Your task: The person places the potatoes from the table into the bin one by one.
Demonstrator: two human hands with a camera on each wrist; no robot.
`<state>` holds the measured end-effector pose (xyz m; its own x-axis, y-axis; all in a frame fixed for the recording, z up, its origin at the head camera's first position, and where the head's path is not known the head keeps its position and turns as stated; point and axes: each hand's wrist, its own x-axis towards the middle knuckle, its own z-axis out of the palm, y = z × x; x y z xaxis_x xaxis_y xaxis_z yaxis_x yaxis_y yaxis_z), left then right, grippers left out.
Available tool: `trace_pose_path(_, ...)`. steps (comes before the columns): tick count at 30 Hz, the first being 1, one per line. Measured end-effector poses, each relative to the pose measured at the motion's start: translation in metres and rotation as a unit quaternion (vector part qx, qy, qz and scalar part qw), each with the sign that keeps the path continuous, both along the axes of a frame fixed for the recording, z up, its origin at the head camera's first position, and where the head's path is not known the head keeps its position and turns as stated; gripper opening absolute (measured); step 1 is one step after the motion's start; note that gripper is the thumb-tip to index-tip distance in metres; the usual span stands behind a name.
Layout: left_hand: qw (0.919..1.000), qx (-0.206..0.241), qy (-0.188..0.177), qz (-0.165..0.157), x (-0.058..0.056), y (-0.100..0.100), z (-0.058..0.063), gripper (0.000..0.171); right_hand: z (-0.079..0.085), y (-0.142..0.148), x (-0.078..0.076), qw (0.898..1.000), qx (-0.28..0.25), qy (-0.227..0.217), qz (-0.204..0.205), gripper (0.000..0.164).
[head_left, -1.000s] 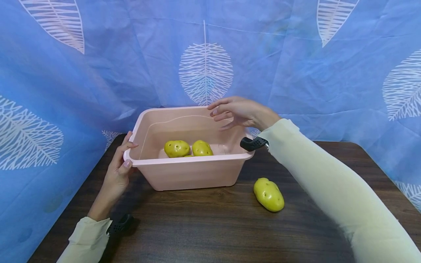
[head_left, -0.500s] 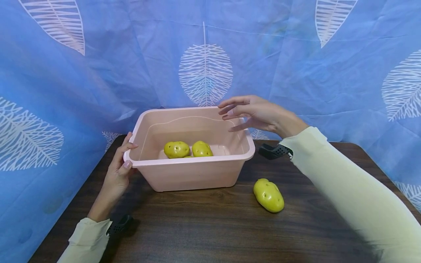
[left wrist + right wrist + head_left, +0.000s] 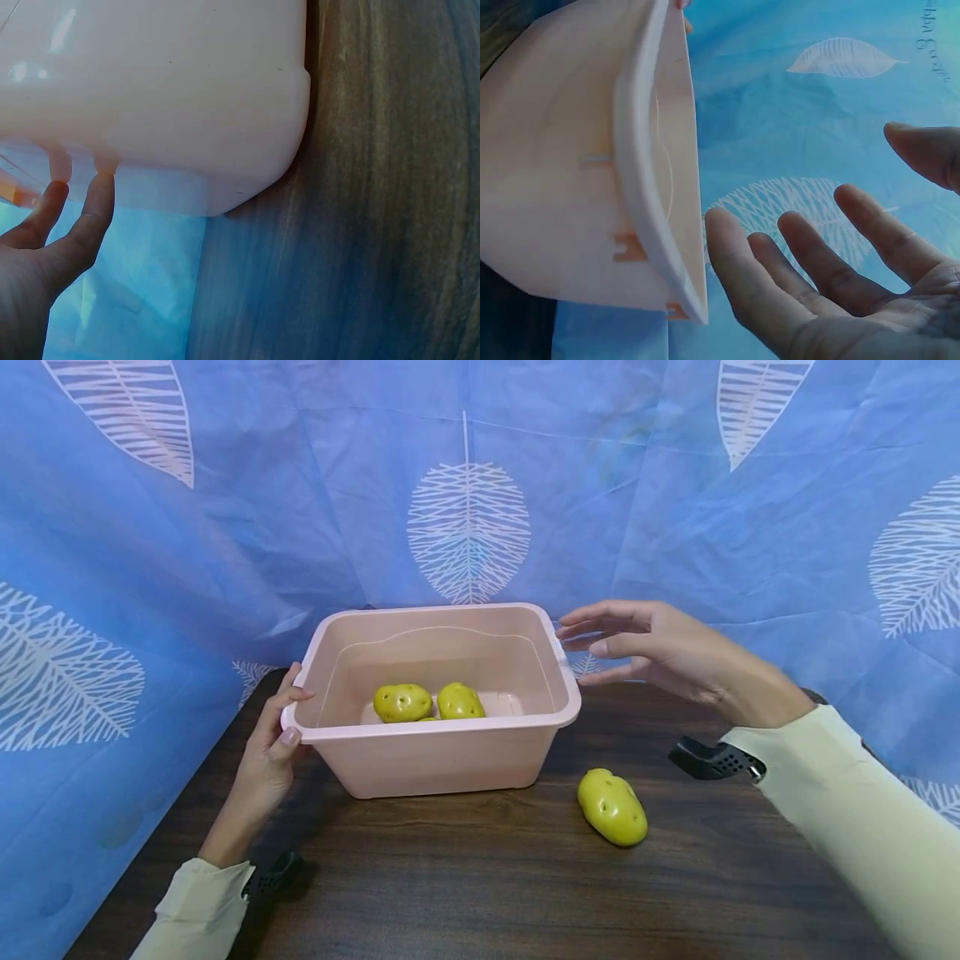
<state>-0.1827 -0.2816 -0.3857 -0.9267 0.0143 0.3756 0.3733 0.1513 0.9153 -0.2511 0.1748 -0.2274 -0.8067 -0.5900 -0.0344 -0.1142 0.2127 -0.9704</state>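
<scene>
A pink plastic tub point(image 3: 442, 764) stands on the table, its mouth facing up. Inside lie two yellow-green potatoes, one at left point(image 3: 402, 702) and another potato point(image 3: 460, 701) beside it; a sliver of a third shows behind the front rim. My left hand point(image 3: 266, 743) grips the tub's left rim, thumb in front; the left wrist view shows its fingertips against the tub wall point(image 3: 187, 90). Just outside the right rim, my right hand point(image 3: 652, 647) hovers with fingers spread and nothing in them, as the right wrist view confirms. One more potato point(image 3: 612, 807) lies on the table, right of the tub.
The dark wooden table point(image 3: 450, 893) runs beneath everything. Behind it hangs a blue cloth point(image 3: 637, 460) with white leaf prints, close to the tub's back rim. A black strap point(image 3: 712, 760) sits at my right wrist.
My right hand has moved from over the tub's right part outward to the right, past the rim, and slightly down. The left hand, tub and potatoes stay put.
</scene>
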Motion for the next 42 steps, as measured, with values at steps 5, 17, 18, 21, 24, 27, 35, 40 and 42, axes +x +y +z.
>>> trace_pose_path(5, 1.0000, 0.006, -0.001, -0.003, -0.001, 0.000, -0.001, 0.042, -0.011, 0.021, 0.014, 1.000, 0.011, 0.016, -0.013, 0.045)
trace_pose_path(17, 1.0000, 0.006, -0.002, 0.000, 0.001, 0.000, -0.001, 0.042, -0.051, 0.058, 0.046, 0.999, -0.008, 0.033, -0.020, 0.046)
trace_pose_path(18, 1.0000, 0.007, -0.002, 0.000, 0.001, 0.000, 0.000, 0.042, -0.054, 0.058, 0.049, 0.999, 0.003, 0.039, -0.026, 0.046)
trace_pose_path(21, 0.9999, 0.011, -0.001, -0.002, 0.001, -0.001, -0.001, 0.042, -0.066, 0.059, 0.057, 0.998, 0.024, 0.048, -0.041, 0.046)
trace_pose_path(24, 0.9999, 0.014, -0.001, -0.006, 0.000, -0.001, -0.001, 0.042, -0.081, 0.058, 0.065, 0.996, 0.044, 0.047, -0.065, 0.047)
trace_pose_path(27, 0.9999, 0.016, -0.001, -0.006, -0.001, -0.001, -0.001, 0.042, -0.094, 0.056, 0.070, 0.992, 0.068, 0.043, -0.092, 0.048)
trace_pose_path(35, 0.9999, 0.005, -0.007, 0.005, 0.001, 0.002, 0.000, 0.042, -0.120, 0.057, 0.077, 0.976, 0.149, 0.094, -0.130, 0.048)
trace_pose_path(40, 0.9999, 0.001, -0.005, 0.009, 0.002, 0.002, -0.001, 0.042, -0.135, 0.053, 0.080, 0.968, 0.167, 0.124, -0.140, 0.050)
trace_pose_path(42, 0.9999, 0.001, -0.006, 0.008, 0.002, 0.002, -0.001, 0.042, -0.141, 0.050, 0.081, 0.971, 0.153, 0.117, -0.138, 0.050)
